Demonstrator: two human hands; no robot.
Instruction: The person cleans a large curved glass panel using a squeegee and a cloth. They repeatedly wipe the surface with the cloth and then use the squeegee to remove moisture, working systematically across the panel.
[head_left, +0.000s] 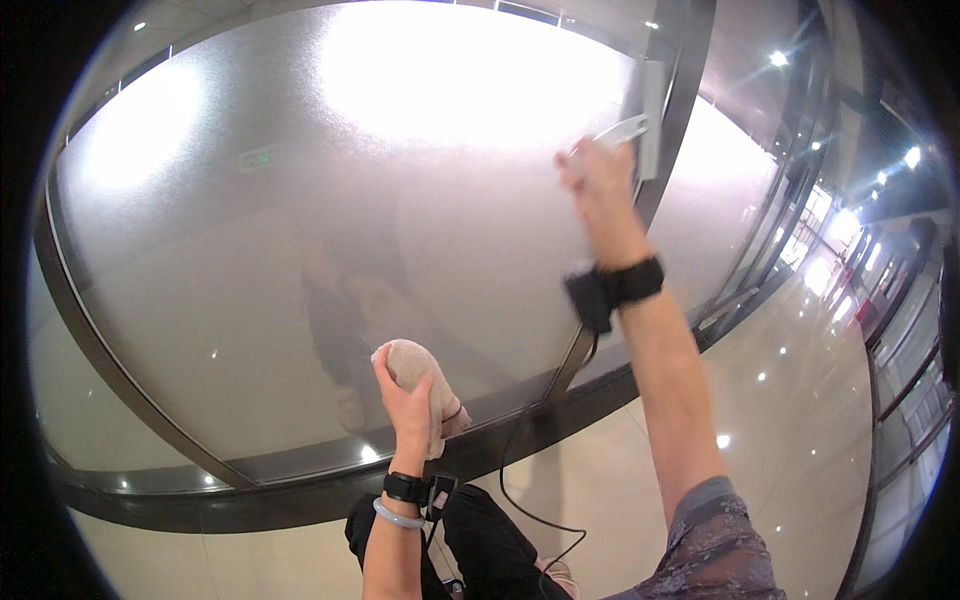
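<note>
Before me stands a large frosted glass panel (247, 300) in a dark metal frame. My right hand (600, 169), raised at the panel's upper right, is closed on the handle of a white window squeegee (652, 120); its long blade lies upright along the frame's edge. The hand is slightly blurred. Lower down, my left hand (405, 397) grips a folded beige cloth (412, 364) in front of the glass near its bottom edge. Black straps with small devices sit on both wrists, and a pale bangle (397, 514) circles the left one.
A dark ledge (300, 491) runs along the panel's foot. A black cable (517, 499) hangs in front of the pale tiled floor (757, 405). More framed glass panels continue to the right beside a corridor. My dark-trousered legs (495, 547) are close to the ledge.
</note>
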